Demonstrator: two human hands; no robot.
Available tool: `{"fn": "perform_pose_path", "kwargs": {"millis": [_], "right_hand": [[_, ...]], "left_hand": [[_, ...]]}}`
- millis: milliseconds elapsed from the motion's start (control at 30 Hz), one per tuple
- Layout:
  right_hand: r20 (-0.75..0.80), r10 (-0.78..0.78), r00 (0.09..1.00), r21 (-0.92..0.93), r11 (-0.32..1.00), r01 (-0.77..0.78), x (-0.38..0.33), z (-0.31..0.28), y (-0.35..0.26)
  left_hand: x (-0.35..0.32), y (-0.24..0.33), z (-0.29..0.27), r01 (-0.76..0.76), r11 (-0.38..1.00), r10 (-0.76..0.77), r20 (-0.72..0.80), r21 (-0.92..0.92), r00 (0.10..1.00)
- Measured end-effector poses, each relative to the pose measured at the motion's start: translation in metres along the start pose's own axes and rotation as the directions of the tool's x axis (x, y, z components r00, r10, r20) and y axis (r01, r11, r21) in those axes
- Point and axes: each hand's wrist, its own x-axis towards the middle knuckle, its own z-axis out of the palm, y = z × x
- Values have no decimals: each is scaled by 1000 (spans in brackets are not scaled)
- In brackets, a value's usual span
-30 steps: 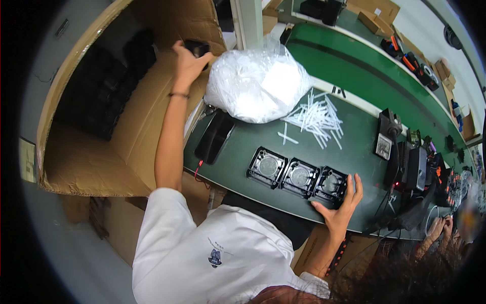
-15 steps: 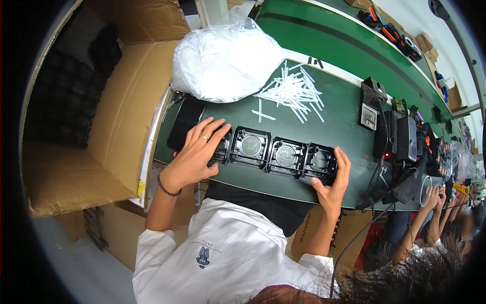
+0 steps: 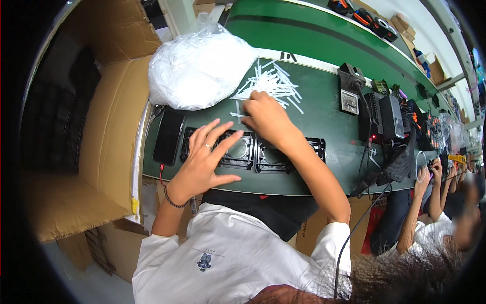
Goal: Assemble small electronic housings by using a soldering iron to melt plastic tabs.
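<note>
Black square plastic housings (image 3: 272,158) with round openings stand in a row along the near side of the green bench top. Over the left end of that row my left hand (image 3: 205,158) is open, fingers spread; whether it presses on the housings is unclear. My right hand (image 3: 267,119) reaches across the row to the near-left edge of a pile of thin white strips (image 3: 276,83). Its fingers are curled together beside a few loose strips (image 3: 237,112), and the fingertips are partly hidden. My right forearm covers part of the row's right half.
A large clear bag (image 3: 200,68) of white material lies behind the row. At left are a black phone-like slab (image 3: 168,139) with a red cable and an open cardboard box (image 3: 109,121). Soldering equipment (image 3: 349,99) stands right; another person's hands (image 3: 422,180) work beyond.
My right hand has left the row's right end and moved up and left to the white strips. My left hand has shifted slightly right over the housings. The whole view has shifted a little.
</note>
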Motion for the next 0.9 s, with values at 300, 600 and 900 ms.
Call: {"fn": "perform_pose_path", "kwargs": {"millis": [300, 600, 900], "right_hand": [[-197, 149, 969, 468, 883, -41, -55, -54, 0], [-418, 461, 783, 672, 737, -75, -216, -73, 6], [-377, 137, 916, -29, 987, -159, -216, -75, -2]], "left_hand": [[21, 32, 34, -177, 967, 172, -40, -184, 984], [90, 65, 85, -278, 958, 281, 41, -77, 959], [97, 51, 85, -283, 954, 296, 169, -99, 940]]}}
